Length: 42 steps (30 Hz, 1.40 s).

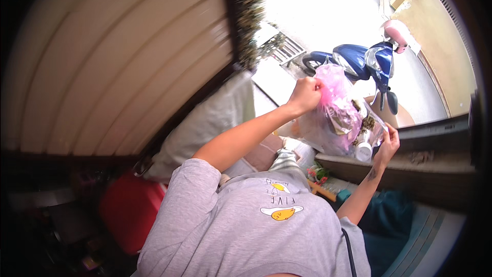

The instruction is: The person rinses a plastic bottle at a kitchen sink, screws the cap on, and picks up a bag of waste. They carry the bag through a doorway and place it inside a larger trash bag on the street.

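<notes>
My left hand (305,94) is closed around the gathered upper part of a pink plastic bag (333,86), out in front of my body. Wrinkled shiny wrappers show through its lower part. Below and beside it hangs a clear plastic bag (319,134), whose edge my right hand (389,142) pinches between thumb and fingers, pulled out to the side. Inside the clear bag, a white plastic container (363,151) and dark brown-green clumps (368,124) can be seen. The pink bag sits against or partly within the clear one; the overlap hides which.
A blue motorcycle (355,59) with a pink helmet (396,34) stands outside beyond the bags. A panelled door or wall (127,61) rises on the left, with a pale cloth (207,123) along it. A ledge (407,157), red flowers (319,173) and a red plastic object (130,207) are close by.
</notes>
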Tool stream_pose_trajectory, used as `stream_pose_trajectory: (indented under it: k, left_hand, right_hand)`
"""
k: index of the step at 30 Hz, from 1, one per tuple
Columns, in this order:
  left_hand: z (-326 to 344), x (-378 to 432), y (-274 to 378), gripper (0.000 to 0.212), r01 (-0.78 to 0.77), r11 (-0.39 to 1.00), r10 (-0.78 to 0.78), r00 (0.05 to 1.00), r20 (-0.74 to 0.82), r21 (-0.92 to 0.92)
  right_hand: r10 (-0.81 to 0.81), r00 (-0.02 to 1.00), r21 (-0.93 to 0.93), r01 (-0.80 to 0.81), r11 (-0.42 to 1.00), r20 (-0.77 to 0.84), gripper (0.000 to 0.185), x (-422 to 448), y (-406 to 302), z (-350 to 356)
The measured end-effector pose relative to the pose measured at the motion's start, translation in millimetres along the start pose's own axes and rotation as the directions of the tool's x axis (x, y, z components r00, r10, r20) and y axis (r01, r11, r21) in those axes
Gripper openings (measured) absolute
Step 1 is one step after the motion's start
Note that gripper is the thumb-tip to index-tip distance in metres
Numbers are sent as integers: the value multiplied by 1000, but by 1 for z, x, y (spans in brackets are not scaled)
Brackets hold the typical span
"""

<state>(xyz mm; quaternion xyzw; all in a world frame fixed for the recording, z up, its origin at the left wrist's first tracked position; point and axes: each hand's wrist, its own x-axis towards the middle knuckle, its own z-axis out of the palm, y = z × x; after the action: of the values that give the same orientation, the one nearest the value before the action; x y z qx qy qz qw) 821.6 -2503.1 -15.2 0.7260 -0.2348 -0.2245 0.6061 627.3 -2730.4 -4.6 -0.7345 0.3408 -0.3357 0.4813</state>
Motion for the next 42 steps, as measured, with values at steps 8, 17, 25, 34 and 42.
stream_pose_trajectory:
  k: [8, 17, 25, 34, 42]
  left_hand:
    - [96, 136, -39, 13, 4, 999, -6, 999, -34, -52]
    - [129, 303, -66, 12, -61, 998, 61, 998, -19, 16]
    - [119, 426, -81, 14, -53, 998, 54, 997, 49, -30]
    - [44, 560, -112, 13, 89, 994, -95, 989, -112, -64]
    - [-56, 655, -143, 14, 75, 996, -89, 934, -345, -53]
  right_hand:
    - [56, 997, -21, -57, 998, -51, 12, 122, 76, -22]
    - [55, 991, -35, -60, 998, -122, 15, 258, 120, 19]
    - [136, 980, 23, -134, 991, -147, 17, 350, 138, 69]
    - [110, 992, 74, -115, 991, 65, 13, 504, 150, 214]
    - [32, 950, 97, -65, 993, 309, 13, 623, 150, 377]
